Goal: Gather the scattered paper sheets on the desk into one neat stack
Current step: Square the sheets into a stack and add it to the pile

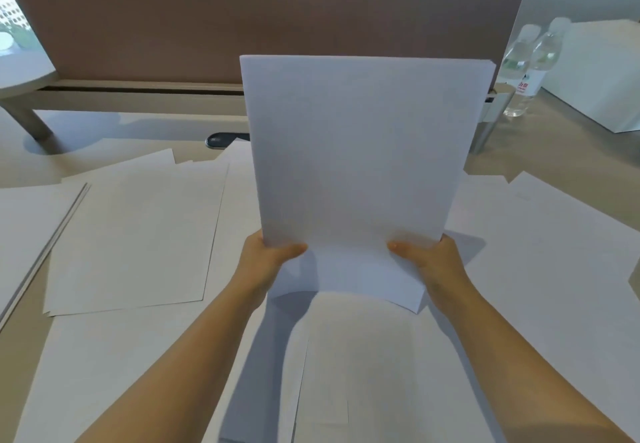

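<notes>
Held upright above beige bench (561, 162): stack of white paper sheets (360, 151), lower edge lifted and bowed toward camera. Left hand (266, 262) gripped lower left edge, right hand (433, 262) lower right edge; thumbs in front, fingers curled behind, clamped on stack. Loose white sheets (138, 234) lay flat, overlapping, around and beneath. Two clear plastic water bottles (530, 68) stood far right, beside brown fabric divider panel (242, 19).
</notes>
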A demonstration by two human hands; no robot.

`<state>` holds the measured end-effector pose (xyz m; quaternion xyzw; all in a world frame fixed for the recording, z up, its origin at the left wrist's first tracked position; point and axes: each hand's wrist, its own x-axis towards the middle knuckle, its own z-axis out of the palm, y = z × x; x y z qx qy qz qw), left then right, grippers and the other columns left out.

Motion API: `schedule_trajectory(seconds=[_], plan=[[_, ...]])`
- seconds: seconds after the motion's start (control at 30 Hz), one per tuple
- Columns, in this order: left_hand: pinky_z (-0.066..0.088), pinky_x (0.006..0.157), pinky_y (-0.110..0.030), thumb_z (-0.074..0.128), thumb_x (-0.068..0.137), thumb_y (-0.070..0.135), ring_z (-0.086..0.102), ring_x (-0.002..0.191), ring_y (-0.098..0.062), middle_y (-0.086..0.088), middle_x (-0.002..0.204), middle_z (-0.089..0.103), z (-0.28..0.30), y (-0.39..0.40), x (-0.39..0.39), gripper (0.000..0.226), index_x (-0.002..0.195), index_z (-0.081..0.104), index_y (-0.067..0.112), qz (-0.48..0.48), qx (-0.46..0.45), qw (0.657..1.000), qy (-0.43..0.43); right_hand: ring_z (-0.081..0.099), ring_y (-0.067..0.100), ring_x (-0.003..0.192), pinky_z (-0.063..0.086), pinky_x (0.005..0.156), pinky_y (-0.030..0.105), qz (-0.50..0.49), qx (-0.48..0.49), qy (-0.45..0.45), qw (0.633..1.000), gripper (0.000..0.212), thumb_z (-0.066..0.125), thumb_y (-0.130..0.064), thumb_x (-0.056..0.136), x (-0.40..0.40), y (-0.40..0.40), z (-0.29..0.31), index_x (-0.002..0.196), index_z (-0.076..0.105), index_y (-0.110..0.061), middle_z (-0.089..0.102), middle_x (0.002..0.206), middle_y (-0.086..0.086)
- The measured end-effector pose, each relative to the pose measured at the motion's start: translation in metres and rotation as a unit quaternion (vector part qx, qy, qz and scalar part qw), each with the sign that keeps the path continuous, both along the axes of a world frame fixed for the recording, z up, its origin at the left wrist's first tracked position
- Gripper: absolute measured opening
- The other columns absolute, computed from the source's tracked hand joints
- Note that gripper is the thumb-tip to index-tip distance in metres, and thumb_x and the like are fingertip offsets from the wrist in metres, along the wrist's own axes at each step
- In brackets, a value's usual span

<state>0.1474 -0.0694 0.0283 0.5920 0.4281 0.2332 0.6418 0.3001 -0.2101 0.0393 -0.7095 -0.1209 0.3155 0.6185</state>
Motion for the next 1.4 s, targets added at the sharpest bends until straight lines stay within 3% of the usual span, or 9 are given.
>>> schedule_trajectory(seconds=[0.23, 0.4, 0.6, 0.7, 0.9, 1.1, 1.17, 1.27, 1.4], plan=[[0.047, 0.069, -0.025, 0.060, 0.086, 0.004, 0.057, 0.083, -0.018, 0.002, 0.090, 0.061, 0.021, 0.019, -0.019, 0.022, 0.104, 0.057, 0.014, 0.041, 0.029, 0.999, 0.003, 0.053, 0.016, 0.092, 0.039, 0.083, 0.026, 0.022, 0.003, -0.088, 0.996, 0.028, 0.058, -0.007, 0.088, -0.015, 0.031, 0.025, 0.115, 0.053, -0.015, 0.056, 0.101, -0.001], [0.045, 0.060, -0.025, 0.054, 0.087, 0.004, 0.055, 0.076, -0.018, 0.002, 0.084, 0.058, 0.029, 0.063, -0.079, 0.013, 0.098, 0.055, 0.011, 0.092, 0.058, 0.993, 0.042, 0.057, 0.018, 0.086, 0.046, 0.083, 0.031, 0.062, 0.027, -0.083, 0.994, 0.016, 0.046, -0.003, 0.093, -0.057, 0.085, 0.029, 0.094, 0.055, -0.017, 0.060, 0.091, -0.003], [0.032, 0.056, -0.027, 0.040, 0.085, 0.000, 0.044, 0.072, -0.023, -0.007, 0.076, 0.049, 0.024, 0.146, -0.184, 0.010, 0.080, 0.048, 0.003, 0.144, 0.064, 0.981, 0.113, 0.037, 0.023, 0.066, 0.050, 0.063, 0.046, 0.113, -0.054, -0.068, 0.990, 0.012, 0.040, 0.004, 0.083, -0.141, 0.176, 0.021, 0.076, 0.046, 0.011, 0.042, 0.072, 0.034], [0.037, 0.060, -0.028, 0.039, 0.088, 0.001, 0.047, 0.083, -0.024, -0.007, 0.086, 0.052, 0.018, 0.193, -0.245, 0.013, 0.094, 0.051, 0.002, 0.153, 0.072, 0.973, 0.157, 0.024, 0.019, 0.056, 0.023, 0.052, 0.026, 0.152, -0.090, -0.068, 0.982, 0.023, 0.036, 0.009, 0.077, -0.194, 0.223, 0.015, 0.059, 0.037, -0.006, 0.029, 0.057, 0.010], [0.036, 0.075, -0.032, 0.043, 0.088, 0.001, 0.051, 0.092, -0.025, -0.009, 0.104, 0.056, 0.002, 0.266, -0.354, 0.024, 0.111, 0.050, 0.003, 0.185, 0.077, 0.954, 0.223, 0.037, 0.019, 0.052, 0.033, 0.052, 0.025, 0.204, -0.138, -0.048, 0.968, 0.027, 0.038, 0.012, 0.077, -0.291, 0.305, -0.002, 0.073, 0.054, -0.009, 0.047, 0.059, 0.005], [0.034, 0.057, -0.025, 0.045, 0.087, 0.000, 0.047, 0.082, -0.021, -0.003, 0.085, 0.052, -0.024, 0.301, -0.415, 0.033, 0.120, 0.049, 0.005, 0.200, 0.090, 0.937, 0.272, 0.024, 0.019, 0.054, 0.027, 0.042, 0.022, 0.255, -0.160, -0.022, 0.953, 0.028, 0.035, 0.018, 0.076, -0.348, 0.352, -0.024, 0.067, 0.042, -0.007, 0.027, 0.063, 0.006], [0.035, 0.067, -0.027, 0.045, 0.087, -0.002, 0.047, 0.087, -0.021, -0.002, 0.090, 0.052, -0.034, 0.305, -0.427, 0.038, 0.124, 0.048, 0.005, 0.202, 0.092, 0.929, 0.295, 0.037, 0.022, 0.060, 0.040, 0.040, 0.021, 0.257, -0.165, -0.010, 0.952, 0.019, 0.039, 0.018, 0.078, -0.358, 0.358, -0.036, 0.072, 0.051, 0.005, 0.036, 0.070, 0.014], [0.038, 0.084, -0.030, 0.047, 0.085, -0.004, 0.050, 0.105, -0.027, -0.012, 0.118, 0.055, -0.043, 0.307, -0.436, 0.043, 0.127, 0.047, 0.004, 0.208, 0.111, 0.912, 0.336, 0.056, 0.027, 0.076, 0.058, 0.064, 0.026, 0.261, -0.152, -0.005, 0.953, 0.020, 0.047, 0.015, 0.082, -0.364, 0.360, -0.048, 0.098, 0.055, 0.022, 0.055, 0.084, 0.033], [0.034, 0.101, -0.036, 0.051, 0.085, -0.001, 0.039, 0.126, -0.032, -0.019, 0.131, 0.047, -0.043, 0.301, -0.430, 0.041, 0.126, 0.050, 0.003, 0.206, 0.168, 0.889, 0.371, 0.041, 0.025, 0.069, 0.046, 0.061, 0.028, 0.264, -0.141, -0.019, 0.954, 0.027, 0.044, 0.013, 0.085, -0.360, 0.351, -0.054, 0.108, 0.049, 0.025, 0.045, 0.075, 0.028]])
